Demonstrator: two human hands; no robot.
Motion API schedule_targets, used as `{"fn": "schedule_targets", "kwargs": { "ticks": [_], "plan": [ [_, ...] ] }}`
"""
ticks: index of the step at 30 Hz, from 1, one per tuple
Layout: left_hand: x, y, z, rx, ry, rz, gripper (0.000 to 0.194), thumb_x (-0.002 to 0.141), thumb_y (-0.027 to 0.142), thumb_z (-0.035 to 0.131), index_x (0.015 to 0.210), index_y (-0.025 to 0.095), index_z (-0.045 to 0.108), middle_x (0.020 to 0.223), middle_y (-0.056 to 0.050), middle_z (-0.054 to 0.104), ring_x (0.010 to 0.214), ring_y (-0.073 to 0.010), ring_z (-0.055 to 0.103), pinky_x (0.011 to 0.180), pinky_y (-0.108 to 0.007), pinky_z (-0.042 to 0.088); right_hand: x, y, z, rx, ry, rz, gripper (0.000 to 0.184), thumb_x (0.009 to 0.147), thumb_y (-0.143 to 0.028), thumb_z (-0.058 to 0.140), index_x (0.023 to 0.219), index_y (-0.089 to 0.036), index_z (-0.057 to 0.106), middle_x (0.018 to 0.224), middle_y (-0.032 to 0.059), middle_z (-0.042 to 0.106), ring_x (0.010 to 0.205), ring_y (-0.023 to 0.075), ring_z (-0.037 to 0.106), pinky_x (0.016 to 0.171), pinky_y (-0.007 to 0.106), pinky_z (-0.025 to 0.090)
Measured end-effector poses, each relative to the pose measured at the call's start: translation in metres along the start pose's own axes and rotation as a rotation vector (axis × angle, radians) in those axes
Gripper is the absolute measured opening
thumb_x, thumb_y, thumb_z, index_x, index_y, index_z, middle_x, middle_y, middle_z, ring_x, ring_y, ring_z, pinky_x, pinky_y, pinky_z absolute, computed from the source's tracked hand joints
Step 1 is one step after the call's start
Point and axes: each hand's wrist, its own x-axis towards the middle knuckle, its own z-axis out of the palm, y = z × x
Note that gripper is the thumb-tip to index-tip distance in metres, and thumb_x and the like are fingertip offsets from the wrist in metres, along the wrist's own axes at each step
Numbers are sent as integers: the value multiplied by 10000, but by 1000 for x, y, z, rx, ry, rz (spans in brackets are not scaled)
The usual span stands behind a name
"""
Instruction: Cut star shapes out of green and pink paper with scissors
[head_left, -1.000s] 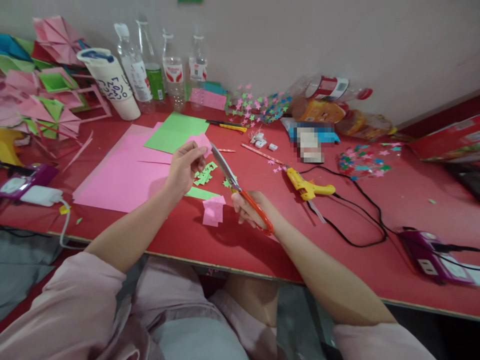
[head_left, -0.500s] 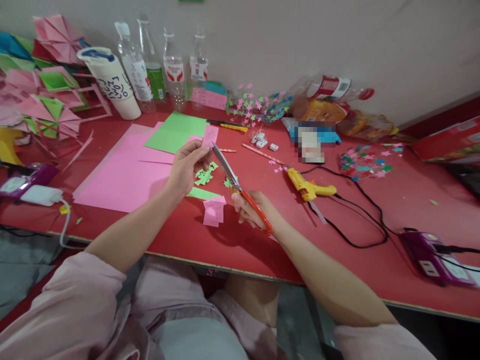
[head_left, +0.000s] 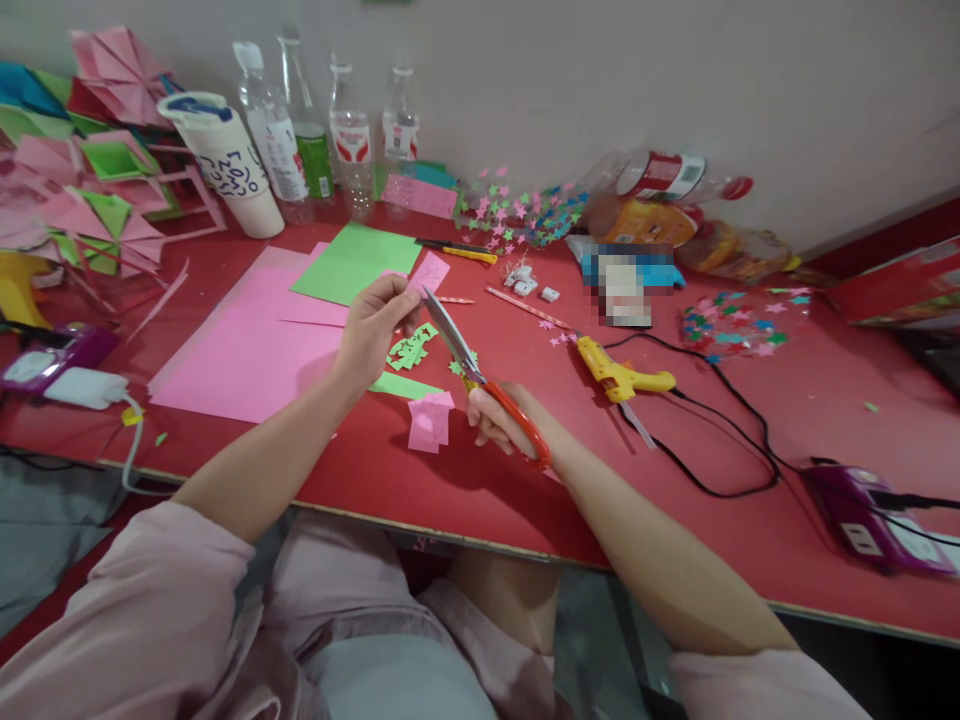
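Between the thumb and fingers of my left hand (head_left: 380, 325) is a small piece of pink paper (head_left: 430, 272) with a star drawn on it. My right hand (head_left: 501, 418) is closed round the red handles of a pair of scissors (head_left: 451, 334). The blades look closed or nearly so, and their tips are at the pink paper's lower edge. Below the hands lie green paper scraps (head_left: 412, 347), a green strip (head_left: 405, 385) and a few small pink paper pieces (head_left: 430, 422), star lines faintly showing on them.
Pink sheets (head_left: 240, 350) and a green sheet (head_left: 356, 263) lie to the left. A yellow glue gun (head_left: 619, 373) with a black cord rests at right. A yellow cutter (head_left: 469, 254), bottles (head_left: 351, 150), a tumbler (head_left: 229, 170) and bags of paper stars (head_left: 739, 322) stand or lie farther back.
The pink paper in my left hand has been turned and now tilts to the right, with its drawn star showing. The scissors and my right hand have hardly moved.
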Motion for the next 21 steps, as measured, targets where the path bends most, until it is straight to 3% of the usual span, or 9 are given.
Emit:
{"fn": "schedule_targets", "kwargs": {
  "ticks": [11, 16, 21],
  "plan": [
    [1, 0, -1, 68, -4, 62, 174, 768, 187, 565, 601, 166, 521, 491, 52, 473, 430, -18, 427, 428, -151, 353, -3, -4, 0, -21, 0, -6, 497, 782, -651, 471, 615, -183, 486, 346, -86, 343, 307, 59, 370, 386, 213, 397],
    [3, -1, -3, 81, -17, 60, 163, 763, 177, 569, 605, 162, 532, 498, 51, 481, 429, -16, 433, 430, -151, 358, -1, -5, 0, -9, 9, 45, 503, 749, -669, 499, 597, -191, 460, 337, -82, 321, 320, 86, 448, 300, 175, 306],
    [3, 0, -4, 32, -13, 31, 152, 753, 173, 574, 606, 159, 541, 492, 52, 492, 423, -14, 442, 418, -141, 356, -3, -9, 0, -20, 8, 67, 503, 741, -660, 512, 591, -183, 453, 383, -53, 431, 293, 57, 404, 277, 159, 267]
  ]
}}
